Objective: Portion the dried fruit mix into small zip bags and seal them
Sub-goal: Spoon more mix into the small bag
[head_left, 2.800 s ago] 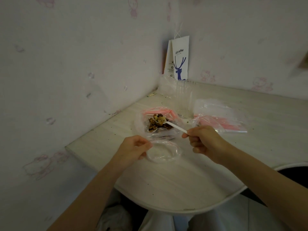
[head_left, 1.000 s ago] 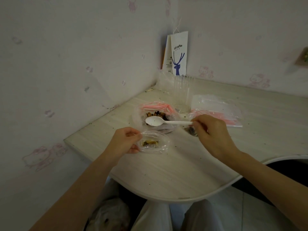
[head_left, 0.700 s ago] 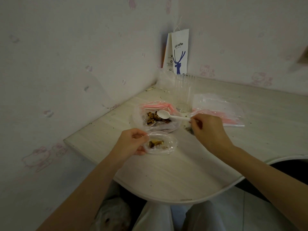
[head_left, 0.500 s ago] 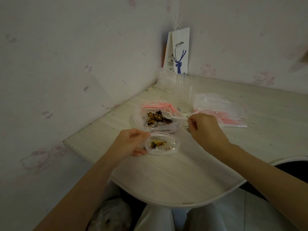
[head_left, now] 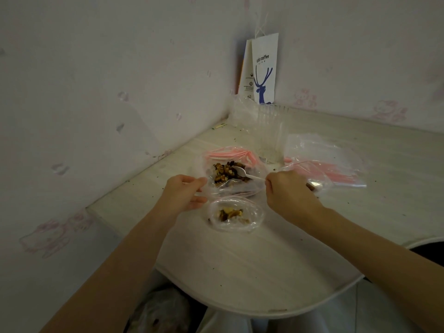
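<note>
While one plastic spoon (head_left: 243, 173) is gripped by the right hand (head_left: 288, 195), the larger fruit bag (head_left: 249, 187) of two is pinched by the left hand (head_left: 182, 193).

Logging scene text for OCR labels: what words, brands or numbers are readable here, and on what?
"coffee": front of the white paper bag standing in the corner, above a blue deer outline.
The word just before "coffee": blurred, possibly "luckin".
Small line under that wording: too small to read.
Fine print and round mark on the bag's side panel: too small to read.
Nothing else in view carries legible text.
</note>
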